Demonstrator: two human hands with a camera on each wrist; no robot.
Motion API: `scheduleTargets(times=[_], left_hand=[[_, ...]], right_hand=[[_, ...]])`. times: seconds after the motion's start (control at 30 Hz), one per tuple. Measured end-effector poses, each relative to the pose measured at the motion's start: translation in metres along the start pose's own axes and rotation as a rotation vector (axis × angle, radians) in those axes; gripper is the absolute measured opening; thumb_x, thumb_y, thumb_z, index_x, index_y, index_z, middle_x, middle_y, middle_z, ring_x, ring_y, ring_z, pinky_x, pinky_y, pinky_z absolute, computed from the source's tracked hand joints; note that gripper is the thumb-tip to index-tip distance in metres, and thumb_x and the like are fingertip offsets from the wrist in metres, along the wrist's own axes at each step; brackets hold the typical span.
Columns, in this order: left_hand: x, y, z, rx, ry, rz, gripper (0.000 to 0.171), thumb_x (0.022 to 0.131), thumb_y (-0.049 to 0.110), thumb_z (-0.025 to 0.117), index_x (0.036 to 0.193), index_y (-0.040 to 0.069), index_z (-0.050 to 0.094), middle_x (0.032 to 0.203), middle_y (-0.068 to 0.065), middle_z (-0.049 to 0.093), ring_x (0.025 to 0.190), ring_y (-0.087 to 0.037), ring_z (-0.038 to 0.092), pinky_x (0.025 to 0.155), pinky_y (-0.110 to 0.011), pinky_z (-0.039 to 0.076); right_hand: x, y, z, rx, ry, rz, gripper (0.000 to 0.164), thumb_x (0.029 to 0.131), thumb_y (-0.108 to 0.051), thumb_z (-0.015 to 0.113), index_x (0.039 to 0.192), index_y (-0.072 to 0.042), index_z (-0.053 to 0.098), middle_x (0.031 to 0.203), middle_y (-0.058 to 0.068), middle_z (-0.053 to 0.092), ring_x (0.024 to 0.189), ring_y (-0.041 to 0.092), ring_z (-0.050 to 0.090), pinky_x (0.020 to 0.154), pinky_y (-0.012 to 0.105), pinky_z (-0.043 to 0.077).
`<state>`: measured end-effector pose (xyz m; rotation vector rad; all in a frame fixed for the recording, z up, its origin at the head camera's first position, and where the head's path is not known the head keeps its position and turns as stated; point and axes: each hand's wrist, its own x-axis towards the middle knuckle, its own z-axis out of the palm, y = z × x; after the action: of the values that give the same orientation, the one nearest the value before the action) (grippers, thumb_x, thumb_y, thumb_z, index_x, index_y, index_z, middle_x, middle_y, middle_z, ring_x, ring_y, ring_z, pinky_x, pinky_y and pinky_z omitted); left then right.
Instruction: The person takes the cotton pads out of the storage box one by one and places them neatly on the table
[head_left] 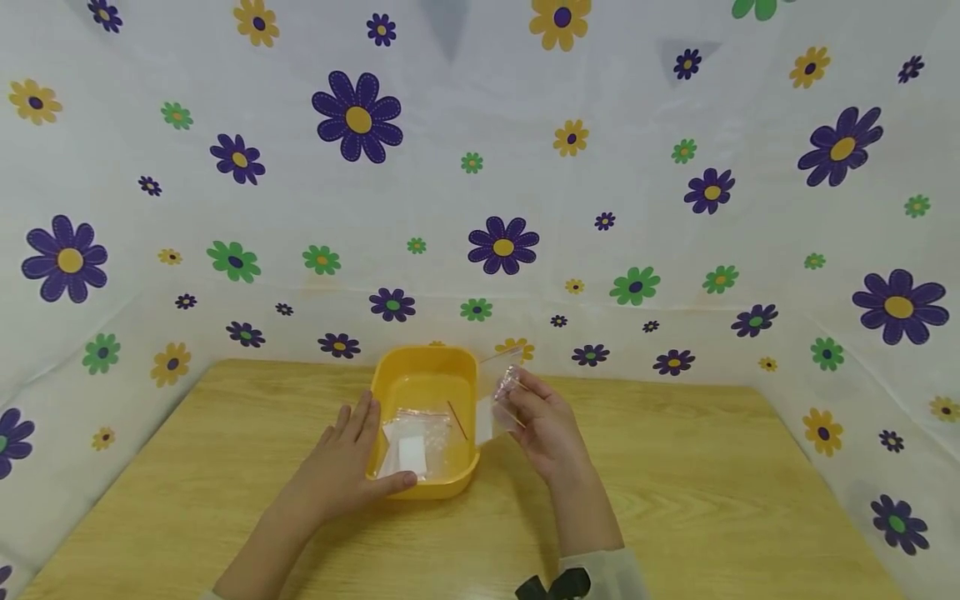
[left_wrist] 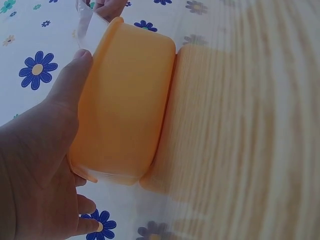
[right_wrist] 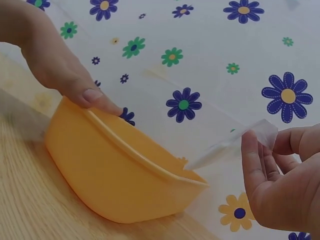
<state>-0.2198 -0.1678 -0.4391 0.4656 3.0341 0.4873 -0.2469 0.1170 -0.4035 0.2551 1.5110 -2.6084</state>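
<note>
A yellow plastic tub [head_left: 431,490] stands on the table. My left hand [head_left: 337,467] rests on its near left corner, thumb laid along the front rim and straight fingers at the left side; the left wrist view shows the tub's outer wall [left_wrist: 125,105] beside the thumb. To the right of the tub, my right hand [head_left: 551,429] pinches a clear plastic bag [right_wrist: 227,147], with something white showing at its lower part. This bag hangs at the tub's right rim. Inside the tub lie clear zip bags [head_left: 442,429], a white rectangular piece [head_left: 412,455] and a thin red strip [head_left: 457,420].
The wooden table [head_left: 675,483] extends on both sides of the tub. A white cloth [head_left: 427,183] with purple, yellow and green flowers hangs behind the table and along its sides. A black object [head_left: 555,583] is at the right wrist.
</note>
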Motion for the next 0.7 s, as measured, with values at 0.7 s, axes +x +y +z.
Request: scheduleTargets(times=[0.7], left_hand=[[-0.001, -0.002, 0.004, 0.004, 0.01, -0.001, 0.124, 0.079, 0.088, 0.046, 0.158, -0.001, 0.014, 0.167, -0.019, 0.0, 0.15, -0.049, 0.007, 0.118, -0.064, 0.017]], right_hand=[[0.008, 0.0, -0.02, 0.022, 0.031, -0.001, 0.043, 0.099, -0.004, 0.058, 0.141, -0.008, 0.055, 0.116, 0.005, 0.066, 0.099, 0.014, 0.065, 0.08, 0.022, 0.057]])
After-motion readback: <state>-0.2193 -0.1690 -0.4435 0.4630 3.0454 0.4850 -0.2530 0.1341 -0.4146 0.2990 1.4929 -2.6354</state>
